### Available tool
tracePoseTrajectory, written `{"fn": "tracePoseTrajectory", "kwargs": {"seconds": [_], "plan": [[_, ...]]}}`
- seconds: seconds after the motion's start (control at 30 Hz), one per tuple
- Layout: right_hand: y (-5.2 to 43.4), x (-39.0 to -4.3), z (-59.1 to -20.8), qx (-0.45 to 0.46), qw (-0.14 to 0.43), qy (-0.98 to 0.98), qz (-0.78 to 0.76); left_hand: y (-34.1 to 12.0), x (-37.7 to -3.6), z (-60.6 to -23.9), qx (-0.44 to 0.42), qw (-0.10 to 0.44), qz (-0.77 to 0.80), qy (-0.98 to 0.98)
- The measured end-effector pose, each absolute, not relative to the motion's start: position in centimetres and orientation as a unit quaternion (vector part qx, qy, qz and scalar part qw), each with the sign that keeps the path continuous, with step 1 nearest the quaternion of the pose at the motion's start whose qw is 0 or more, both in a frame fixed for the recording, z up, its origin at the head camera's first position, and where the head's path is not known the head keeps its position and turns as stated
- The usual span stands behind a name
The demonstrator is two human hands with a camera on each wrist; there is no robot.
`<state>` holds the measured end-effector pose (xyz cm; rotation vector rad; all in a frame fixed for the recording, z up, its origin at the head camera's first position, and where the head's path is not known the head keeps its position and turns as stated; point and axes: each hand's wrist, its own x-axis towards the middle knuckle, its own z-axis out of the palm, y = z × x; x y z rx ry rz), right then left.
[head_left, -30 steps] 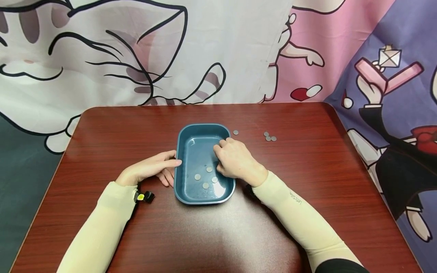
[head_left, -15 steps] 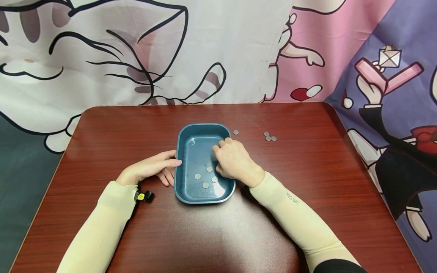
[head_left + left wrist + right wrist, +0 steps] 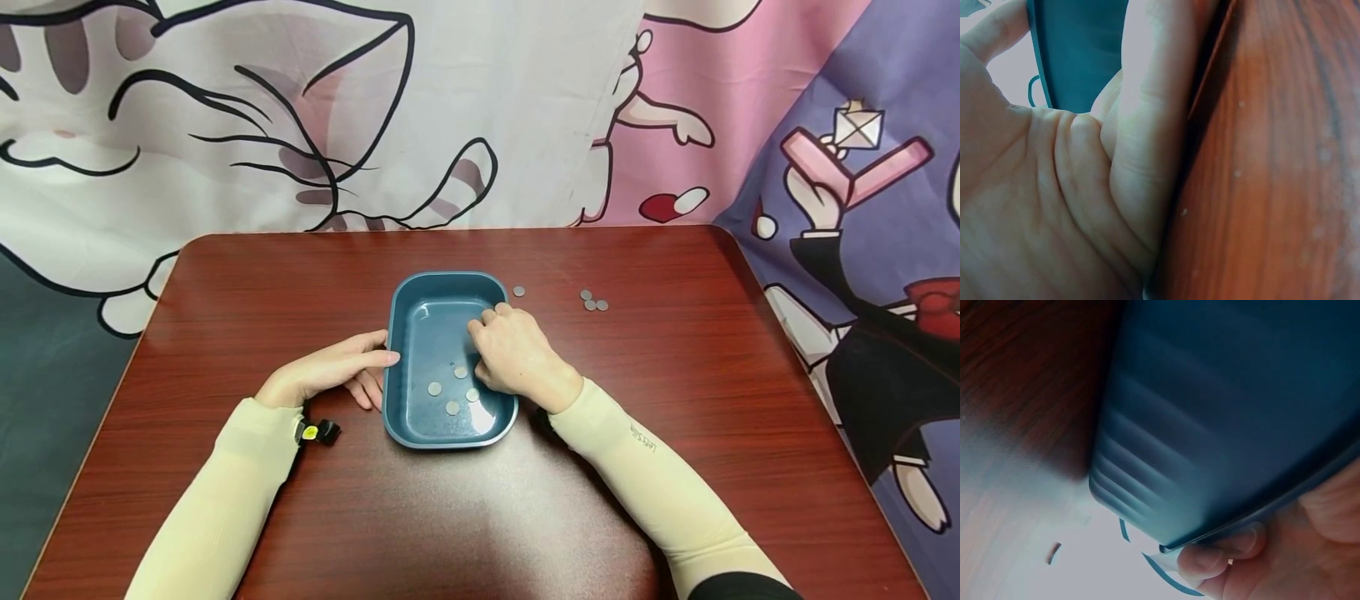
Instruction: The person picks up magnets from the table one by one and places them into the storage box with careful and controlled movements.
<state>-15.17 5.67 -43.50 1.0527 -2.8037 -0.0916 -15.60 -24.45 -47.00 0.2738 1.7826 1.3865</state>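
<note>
Right fingers: those of the right hand (image 3: pixel 517 354) curl down over the right rim of the tray (image 3: pixel 448 433), fingertips inside it; in the right wrist view a fingertip (image 3: pixel 1222 555) presses that rim. Whether they pinch a coin, I cannot tell.
Left fingers: those of the left hand (image 3: pixel 330 375) lie straight and relaxed on the table (image 3: pixel 225 292), tips touching the tray's left wall, holding nothing.
Tray position: between the two hands, middle of the table; long axis runs from 12 to 6 o'clock.
Tray look: dark teal plastic, rectangular with rounded corners, shallow, glossy.
Coins in tray (image 3: pixel 453 390): four small silver discs lying flat in the near half, at about 8 o'clock from the right fingertips and just beside them.
Single coin (image 3: pixel 518 291): on the table at 1 o'clock from the right hand, just outside the tray's far right corner.
Coin cluster (image 3: pixel 592 302): three coins touching, at 2 o'clock from the right hand, farther out.
Nearer hand: the right, for every coin on the table.
Wrist camera (image 3: pixel 318 432): small black unit with a yellow spot at the left cuff.
Backdrop: cartoon cat curtain behind the table.
</note>
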Motion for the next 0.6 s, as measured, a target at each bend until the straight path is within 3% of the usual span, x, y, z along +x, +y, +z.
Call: {"fn": "tracePoseTrajectory", "kwargs": {"seconds": [0.6], "plan": [[5.55, -15.15, -43.48, 0.353, 0.075, -0.932, -0.042, -24.47, -15.62, -46.96, 0.112, 0.420, 0.554, 0.710]]}}
